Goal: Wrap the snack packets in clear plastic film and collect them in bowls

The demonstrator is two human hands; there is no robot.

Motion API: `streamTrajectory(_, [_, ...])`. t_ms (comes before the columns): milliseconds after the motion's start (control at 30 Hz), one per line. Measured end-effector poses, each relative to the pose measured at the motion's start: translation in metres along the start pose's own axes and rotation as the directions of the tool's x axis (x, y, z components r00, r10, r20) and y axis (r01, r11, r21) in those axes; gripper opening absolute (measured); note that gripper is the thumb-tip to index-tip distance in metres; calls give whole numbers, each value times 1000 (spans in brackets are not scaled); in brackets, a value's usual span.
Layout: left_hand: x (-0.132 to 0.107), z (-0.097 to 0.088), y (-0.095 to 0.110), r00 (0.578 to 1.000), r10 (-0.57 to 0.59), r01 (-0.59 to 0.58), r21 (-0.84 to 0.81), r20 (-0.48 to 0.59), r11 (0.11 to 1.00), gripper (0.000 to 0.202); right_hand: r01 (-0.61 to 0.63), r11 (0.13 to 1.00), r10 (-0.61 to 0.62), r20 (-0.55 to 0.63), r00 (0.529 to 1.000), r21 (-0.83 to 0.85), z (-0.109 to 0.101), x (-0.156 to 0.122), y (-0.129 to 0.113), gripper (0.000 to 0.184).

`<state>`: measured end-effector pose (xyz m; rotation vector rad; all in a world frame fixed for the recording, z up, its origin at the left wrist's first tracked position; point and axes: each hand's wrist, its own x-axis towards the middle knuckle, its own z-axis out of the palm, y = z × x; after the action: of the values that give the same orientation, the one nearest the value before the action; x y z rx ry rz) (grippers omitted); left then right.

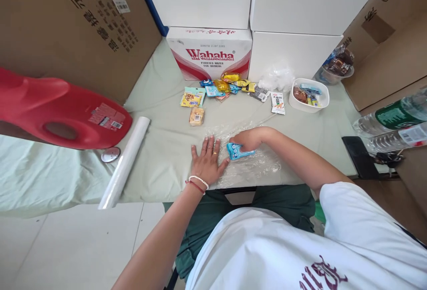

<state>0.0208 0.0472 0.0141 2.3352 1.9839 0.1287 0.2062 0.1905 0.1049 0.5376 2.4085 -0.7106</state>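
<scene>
A sheet of clear plastic wrap [263, 167] lies crinkled on the cloth-covered table before me. My left hand [206, 162] rests flat at its left edge, fingers spread. On the wrap is a small light-blue snack packet [235, 152]. My right hand [248, 139] has its fingers curled on that packet from above, and some fingertips are hidden. Just beyond the wrap sits a square wrapped biscuit [196, 116], with a yellow-green snack bag [193, 97] behind it.
Several small snacks [222, 86] lie by the Wahaha carton [210, 54]. To their right are a white packet [278, 103], crumpled clear plastic [276, 76] and a white tub [308, 106]. A film roll [125, 163] and red jug [66, 112] stand left; bottles [396, 116] lie right.
</scene>
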Motion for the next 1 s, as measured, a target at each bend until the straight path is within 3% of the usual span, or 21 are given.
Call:
streamTrajectory(100, [0, 1, -1, 1000, -3, 3, -8, -15, 1000, 79, -14, 998, 15, 13, 1000, -62, -2, 8, 1, 42])
streamTrajectory(167, [0, 2, -1, 1000, -4, 4, -9, -19, 1000, 80, -70, 992, 65, -48, 997, -102, 1, 11, 0, 47])
streamTrajectory(300, [0, 1, 0, 1000, -8, 8, -3, -8, 1000, 82, -145, 989, 136, -300, 944, -9, 16, 1, 5, 58])
streamTrajectory(367, [0, 0, 0, 1000, -10, 10, -7, -5, 1000, 81, -92, 988, 140, -483, 864, 123, 31, -16, 12, 54])
streamTrajectory(467, [0, -1, 0, 1000, -4, 4, -27, -9, 1000, 80, 58, 962, 155, -707, 690, 267, 68, -54, 22, 42])
streamTrajectory(500, [0, 0, -1, 1000, -2, 1, -38, -13, 999, 80, 102, 954, 149, -744, 652, 280, 85, -67, 23, 42])
streamTrajectory(633, [1, 4, -9, 999, -9, 5, -115, -36, 993, 74, 124, 957, 136, -780, 611, 264, 165, -102, 13, 60])
streamTrajectory(700, [0, 6, -13, 997, -10, -3, -168, -75, 986, 66, 97, 959, 165, -806, 568, 265, 198, -105, 1, 47])
streamTrajectory(767, [-4, 6, -18, 987, -5, -28, -206, -158, 978, 58, 94, 959, 191, -852, 488, 268, 220, -101, -11, 28])
streamTrajectory(833, [-10, 3, -23, 968, 31, -89, -221, -251, 971, 49, 110, 959, 195, -888, 417, 263, 228, -95, -19, 25])
streamTrajectory(900, [-18, -1, -28, 951, 139, -209, -239, -277, 948, 52, 139, 957, 183, -905, 385, 253, 225, -93, -22, 25])
streamTrajectory(1000, [-28, -8, -36, 931, 331, -364, -345, -151, 865, 69, 199, 941, 180, -902, 391, 274, 205, -96, -19, 23])
